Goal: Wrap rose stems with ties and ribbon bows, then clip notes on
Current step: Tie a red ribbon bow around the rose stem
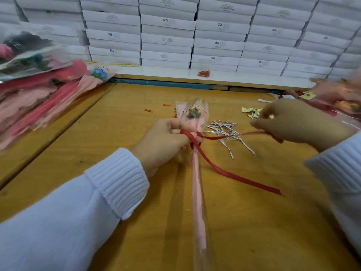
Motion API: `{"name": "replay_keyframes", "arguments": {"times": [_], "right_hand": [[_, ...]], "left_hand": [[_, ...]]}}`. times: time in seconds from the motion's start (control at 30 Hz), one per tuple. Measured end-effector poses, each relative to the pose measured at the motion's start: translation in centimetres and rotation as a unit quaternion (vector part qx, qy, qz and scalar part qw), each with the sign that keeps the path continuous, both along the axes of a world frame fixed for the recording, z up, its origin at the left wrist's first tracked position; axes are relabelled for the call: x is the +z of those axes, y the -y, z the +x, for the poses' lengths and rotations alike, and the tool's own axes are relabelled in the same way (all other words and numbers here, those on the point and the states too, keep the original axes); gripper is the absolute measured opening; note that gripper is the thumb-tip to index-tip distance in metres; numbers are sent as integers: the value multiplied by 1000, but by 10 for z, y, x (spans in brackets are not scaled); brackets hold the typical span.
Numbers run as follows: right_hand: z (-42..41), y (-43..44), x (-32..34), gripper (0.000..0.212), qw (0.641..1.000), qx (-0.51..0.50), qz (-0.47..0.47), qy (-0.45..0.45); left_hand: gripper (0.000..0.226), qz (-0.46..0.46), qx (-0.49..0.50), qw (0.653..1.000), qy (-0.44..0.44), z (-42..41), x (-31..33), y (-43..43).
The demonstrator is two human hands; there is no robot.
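A single rose in clear cellophane with pink paper (197, 184) lies lengthwise on the wooden table (121, 122), its head pointing away from me. My left hand (166, 141) grips the wrapped stem just below the flower head. A red ribbon (230, 174) is looped around the stem there, over my fingers. One end trails down to the right across the table. My right hand (293, 122) pinches the other end and holds it taut out to the right.
Several silver twist ties (224, 132) lie beside the rose. Yellow note slips (252, 112) and red paper clips (148, 110) are scattered further back. Wrapped roses are piled at left (39, 90) and at right (343, 102). White boxes (168, 36) are stacked along the back.
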State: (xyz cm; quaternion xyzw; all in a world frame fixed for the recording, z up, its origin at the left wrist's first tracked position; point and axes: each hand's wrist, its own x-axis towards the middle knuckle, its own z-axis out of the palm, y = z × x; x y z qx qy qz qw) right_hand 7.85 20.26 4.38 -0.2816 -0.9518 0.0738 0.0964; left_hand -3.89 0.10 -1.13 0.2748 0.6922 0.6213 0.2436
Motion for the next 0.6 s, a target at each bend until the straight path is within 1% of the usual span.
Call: {"name": "replay_keyframes", "arguments": {"times": [0.03,0.07,0.1,0.13,0.17,0.2,0.23,0.27,0.3,0.33,0.4,0.47,0.57,0.6], "right_hand": [[1,-6,-3,37,997,-17,47,51],[1,-11,-6,38,995,-25,81,54],[0,-11,-8,35,995,-19,97,23],[-1,-6,-8,30,996,0,84,-39],[-3,1,-8,25,993,33,47,-106],[-6,12,-9,23,984,76,-11,-158],[-9,24,-10,21,971,123,-90,-185],[-11,36,-13,18,953,162,-173,-186],[-13,48,-17,14,938,182,-241,-167],[-14,56,-22,14,928,188,-287,-142],[-17,65,-30,19,914,181,-349,-100],[-19,68,-35,18,901,162,-394,-86],[-19,65,-37,8,894,150,-413,-90],[-19,63,-37,8,892,144,-416,-100]], "left_hand": [[9,-4,-1,1000,-4,1,0,0],[10,-7,-2,1000,-8,1,0,-1],[12,-8,-2,1000,-10,2,0,-1],[13,-8,-2,1000,-12,2,-1,-1],[14,-7,-2,1000,-12,2,-1,-2],[14,-6,-2,1000,-12,2,-1,-2],[14,-5,-3,1000,-11,2,-1,-2],[14,-3,-5,1000,-12,2,-1,-2],[13,-3,-6,1000,-15,3,-1,-2],[11,-3,-6,1000,-20,2,-2,-2],[8,-2,-4,1000,-27,2,-2,0],[7,6,-8,1000,-20,3,-1,0],[8,3,3,1000,-17,5,1,1],[8,-5,9,1000,-24,4,1,1]]}}
